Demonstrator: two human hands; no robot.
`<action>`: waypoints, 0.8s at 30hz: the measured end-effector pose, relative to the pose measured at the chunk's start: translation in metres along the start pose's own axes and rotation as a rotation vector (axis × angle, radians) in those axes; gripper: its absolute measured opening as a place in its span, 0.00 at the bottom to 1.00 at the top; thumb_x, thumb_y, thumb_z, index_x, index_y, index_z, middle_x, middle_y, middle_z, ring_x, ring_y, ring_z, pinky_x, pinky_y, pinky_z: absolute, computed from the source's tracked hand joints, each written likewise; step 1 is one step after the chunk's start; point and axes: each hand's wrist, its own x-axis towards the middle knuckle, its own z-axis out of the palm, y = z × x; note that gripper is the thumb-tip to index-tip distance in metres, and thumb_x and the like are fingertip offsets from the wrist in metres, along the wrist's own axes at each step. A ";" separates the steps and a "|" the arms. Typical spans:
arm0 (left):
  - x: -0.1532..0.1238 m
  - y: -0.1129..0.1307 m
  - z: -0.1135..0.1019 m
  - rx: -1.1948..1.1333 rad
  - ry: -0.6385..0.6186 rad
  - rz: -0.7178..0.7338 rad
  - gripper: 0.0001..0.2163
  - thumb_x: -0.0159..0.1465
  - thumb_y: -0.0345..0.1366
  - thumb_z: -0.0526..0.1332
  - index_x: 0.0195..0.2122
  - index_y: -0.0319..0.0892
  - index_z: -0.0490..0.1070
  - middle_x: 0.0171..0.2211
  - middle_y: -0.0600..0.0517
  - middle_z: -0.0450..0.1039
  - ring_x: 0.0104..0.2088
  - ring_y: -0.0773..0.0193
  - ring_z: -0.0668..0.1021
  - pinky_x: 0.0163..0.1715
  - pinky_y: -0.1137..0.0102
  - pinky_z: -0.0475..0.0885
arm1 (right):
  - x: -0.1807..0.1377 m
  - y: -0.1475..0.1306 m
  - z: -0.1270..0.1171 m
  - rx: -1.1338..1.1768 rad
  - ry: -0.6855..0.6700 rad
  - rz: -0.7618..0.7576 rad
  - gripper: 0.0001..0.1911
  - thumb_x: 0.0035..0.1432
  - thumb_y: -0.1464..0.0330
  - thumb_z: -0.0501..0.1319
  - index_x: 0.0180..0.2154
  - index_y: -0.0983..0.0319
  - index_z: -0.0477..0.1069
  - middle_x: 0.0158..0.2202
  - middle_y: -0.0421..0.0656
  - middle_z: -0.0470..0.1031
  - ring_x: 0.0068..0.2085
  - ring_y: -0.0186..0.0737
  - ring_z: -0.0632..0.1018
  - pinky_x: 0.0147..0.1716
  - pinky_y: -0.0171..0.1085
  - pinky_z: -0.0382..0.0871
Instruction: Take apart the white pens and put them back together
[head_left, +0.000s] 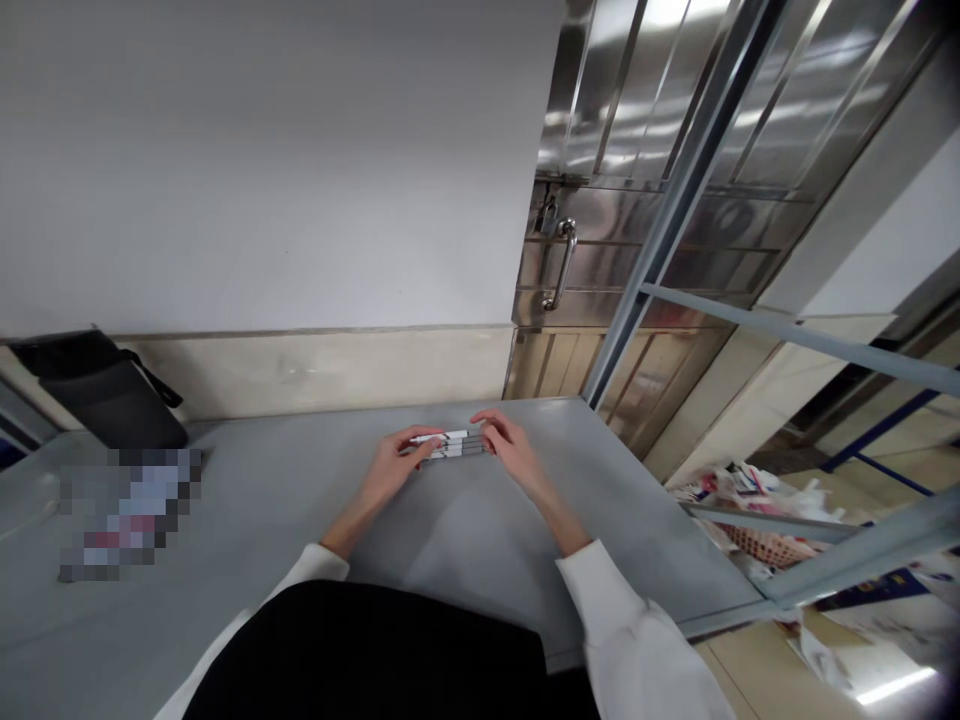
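Several thin white and dark pens or markers (452,444) lie side by side in a small row on the grey table (300,510). My left hand (395,462) pinches the left ends of the row with its fingertips. My right hand (507,444) pinches the right ends, fingers curled together. Both forearms in white sleeves reach forward from the bottom of the view.
A black bag (101,385) leans against the wall at the table's far left, with a blurred patch (124,510) in front of it. A steel gate with a handle (562,262) stands behind on the right. A basket of litter (757,520) sits on the floor beyond the table's right edge.
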 end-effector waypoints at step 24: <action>0.001 -0.002 0.000 -0.056 -0.015 -0.018 0.20 0.61 0.52 0.67 0.45 0.42 0.82 0.36 0.46 0.84 0.34 0.57 0.78 0.29 0.69 0.68 | -0.003 -0.005 0.000 -0.058 -0.023 -0.036 0.15 0.64 0.53 0.58 0.40 0.57 0.75 0.24 0.37 0.63 0.28 0.39 0.67 0.29 0.38 0.58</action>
